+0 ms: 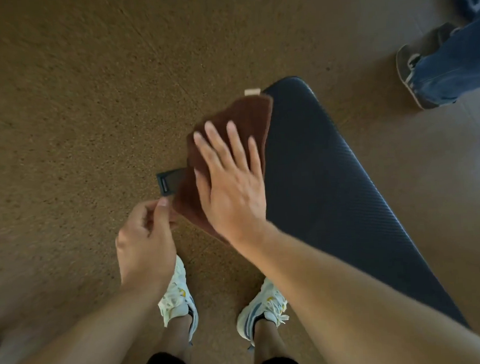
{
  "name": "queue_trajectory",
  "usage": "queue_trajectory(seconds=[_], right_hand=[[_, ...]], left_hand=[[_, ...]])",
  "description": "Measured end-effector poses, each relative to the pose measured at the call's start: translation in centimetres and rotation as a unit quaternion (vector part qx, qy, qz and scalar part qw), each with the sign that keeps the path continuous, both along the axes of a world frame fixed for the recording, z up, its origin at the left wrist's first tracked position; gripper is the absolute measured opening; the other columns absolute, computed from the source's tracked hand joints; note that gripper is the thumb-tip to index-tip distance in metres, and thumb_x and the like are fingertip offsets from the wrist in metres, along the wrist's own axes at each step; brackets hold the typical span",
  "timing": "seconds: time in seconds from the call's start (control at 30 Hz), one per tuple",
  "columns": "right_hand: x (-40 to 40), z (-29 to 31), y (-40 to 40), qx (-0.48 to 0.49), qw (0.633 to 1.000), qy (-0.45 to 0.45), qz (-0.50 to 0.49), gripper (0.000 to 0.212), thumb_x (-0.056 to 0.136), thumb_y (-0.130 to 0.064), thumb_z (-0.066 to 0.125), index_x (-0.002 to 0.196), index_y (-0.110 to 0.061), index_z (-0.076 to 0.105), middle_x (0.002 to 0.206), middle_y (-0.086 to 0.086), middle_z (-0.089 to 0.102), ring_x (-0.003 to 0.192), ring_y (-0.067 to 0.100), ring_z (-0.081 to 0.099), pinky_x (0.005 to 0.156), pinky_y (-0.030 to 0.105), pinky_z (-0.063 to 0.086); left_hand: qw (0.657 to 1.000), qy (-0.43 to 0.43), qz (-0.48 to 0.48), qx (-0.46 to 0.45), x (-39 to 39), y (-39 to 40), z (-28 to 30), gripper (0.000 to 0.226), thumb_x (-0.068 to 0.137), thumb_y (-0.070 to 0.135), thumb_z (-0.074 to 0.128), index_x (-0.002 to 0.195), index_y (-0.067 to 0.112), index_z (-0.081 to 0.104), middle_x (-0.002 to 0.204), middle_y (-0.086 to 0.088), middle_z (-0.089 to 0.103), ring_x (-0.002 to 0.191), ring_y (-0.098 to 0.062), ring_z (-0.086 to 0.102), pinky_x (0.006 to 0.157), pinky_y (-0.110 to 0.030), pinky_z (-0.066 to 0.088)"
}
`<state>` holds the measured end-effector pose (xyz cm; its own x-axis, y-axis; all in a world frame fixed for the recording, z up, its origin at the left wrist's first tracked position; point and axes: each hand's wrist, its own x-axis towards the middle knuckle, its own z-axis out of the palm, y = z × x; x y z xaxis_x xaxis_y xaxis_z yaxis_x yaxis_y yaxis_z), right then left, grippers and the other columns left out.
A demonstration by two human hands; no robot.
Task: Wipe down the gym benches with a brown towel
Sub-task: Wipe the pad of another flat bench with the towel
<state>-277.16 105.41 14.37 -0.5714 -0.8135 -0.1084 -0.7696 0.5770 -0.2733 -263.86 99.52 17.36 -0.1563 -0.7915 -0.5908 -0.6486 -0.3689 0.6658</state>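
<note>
My right hand [227, 179] lies flat and unclenched on the fuzzy brown cloth towel [240, 120], pressing it over the nine o'clock edge of the black padded ribbed vinyl worktop [326, 182], while my left hand [149, 232] pinches its seven o'clock corner, probably for tautness.

Warm, dim indoor light; motion blur throughout, wide-angle stretch toward the edges.

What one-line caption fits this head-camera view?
Right hand presses a brown towel flat over the edge of a black gym bench while the left hand pinches the towel's lower corner.
</note>
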Motion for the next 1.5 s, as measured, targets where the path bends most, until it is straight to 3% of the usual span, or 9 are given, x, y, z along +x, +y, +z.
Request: queue_trajectory(seconds=[0.1,0.23,0.43,0.57,0.7,0.83,0.9,1.03,1.5], right_hand=[[1.3,-0.4,4.7,0.019,1.0,-0.009,-0.021,0.059,0.106,-0.037,0.042,0.163,-0.028,0.031,0.172,-0.008,0.023,0.162,0.019,0.008,0.13,0.05,0.012],[-0.3,-0.5,7.7,0.032,0.972,-0.028,-0.231,0.057,0.108,-0.048,0.03,0.163,-0.032,0.029,0.172,-0.012,0.017,0.162,0.015,0.001,0.131,0.049,0.005],[-10.0,-0.2,1.2,0.012,0.906,-0.041,-0.421,0.058,0.108,-0.049,0.028,0.164,-0.039,0.018,0.174,-0.015,0.01,0.161,0.015,-0.004,0.129,0.053,-0.008],[-11.9,-0.2,-3.1,-0.008,0.902,-0.054,-0.428,0.059,0.105,-0.044,0.029,0.164,-0.038,0.022,0.173,-0.014,0.015,0.161,0.015,0.0,0.128,0.054,-0.008],[-6.7,-0.3,-3.5,-0.031,0.967,-0.016,-0.254,0.059,0.1,-0.044,0.039,0.158,-0.033,0.041,0.171,-0.009,0.025,0.162,0.019,0.007,0.13,0.053,0.0],[-3.8,-1.0,-2.9,-0.018,0.994,0.007,-0.112,0.059,0.102,-0.057,0.041,0.153,-0.029,0.048,0.168,-0.006,0.034,0.161,0.022,0.012,0.129,0.053,0.003],[-4.2,-1.1,-2.4,-0.023,0.994,0.005,-0.109,0.058,0.104,-0.055,0.041,0.155,-0.028,0.046,0.169,-0.004,0.032,0.161,0.022,0.012,0.129,0.052,0.004],[-5.3,-1.3,-1.0,-0.045,0.992,-0.006,-0.116,0.054,0.108,-0.044,0.039,0.159,-0.028,0.04,0.171,-0.007,0.028,0.161,0.017,0.01,0.13,0.047,0.002],[-9.4,-1.3,24.2,-0.064,0.979,-0.037,-0.19,0.052,0.109,-0.034,0.038,0.159,-0.021,0.039,0.17,-0.002,0.029,0.161,0.018,0.01,0.131,0.035,0.0]], left_hand=[[1.0,0.004,-0.017,0.005,-0.3,0.0,1.2,0.021,0.101,0.042,0.052,0.09,0.033,0.067,0.084,0.008,0.072,0.083,-0.008,0.069,0.082,-0.04,0.057],[0.999,0.033,-0.04,0.01,-0.9,-0.1,1.8,0.019,0.1,0.04,0.052,0.09,0.034,0.067,0.085,0.01,0.072,0.082,0.002,0.068,0.078,-0.025,0.053],[0.998,0.058,-0.019,0.006,-0.5,-0.9,0.4,0.018,0.1,0.039,0.055,0.088,0.036,0.067,0.084,0.011,0.073,0.08,0.001,0.069,0.076,-0.024,0.052],[0.998,0.042,-0.028,-0.025,-0.1,-2.0,-0.4,0.015,0.101,0.039,0.052,0.092,0.037,0.065,0.088,0.011,0.072,0.084,0.0,0.067,0.076,-0.024,0.052],[0.99,0.039,-0.093,-0.097,-1.3,-3.4,-0.3,0.021,0.103,0.032,0.05,0.122,0.034,0.058,0.115,0.015,0.063,0.102,0.003,0.06,0.087,-0.017,0.045],[0.909,-0.029,-0.386,-0.156,-3.1,-4.8,-1.3,0.073,0.095,0.011,0.056,0.159,0.022,0.022,0.166,0.006,0.019,0.153,-0.008,0.014,0.121,-0.029,0.016],[0.83,-0.086,-0.518,-0.188,-3.7,-4.5,-1.9,0.093,0.093,0.024,0.059,0.161,0.012,-0.003,0.17,-0.003,-0.01,0.155,-0.013,-0.015,0.125,-0.034,-0.002],[0.741,-0.128,-0.597,-0.279,-6.5,-2.2,-1.3,0.092,0.086,0.043,0.03,0.158,-0.001,-0.009,0.166,-0.02,-0.015,0.153,-0.027,-0.022,0.124,-0.039,-0.013],[0.67,-0.163,-0.679,-0.252,-13.1,21.2,-1.2,0.087,0.1,0.054,0.02,0.152,0.005,-0.03,0.158,-0.014,-0.041,0.146,-0.025,-0.038,0.124,-0.044,-0.014]])
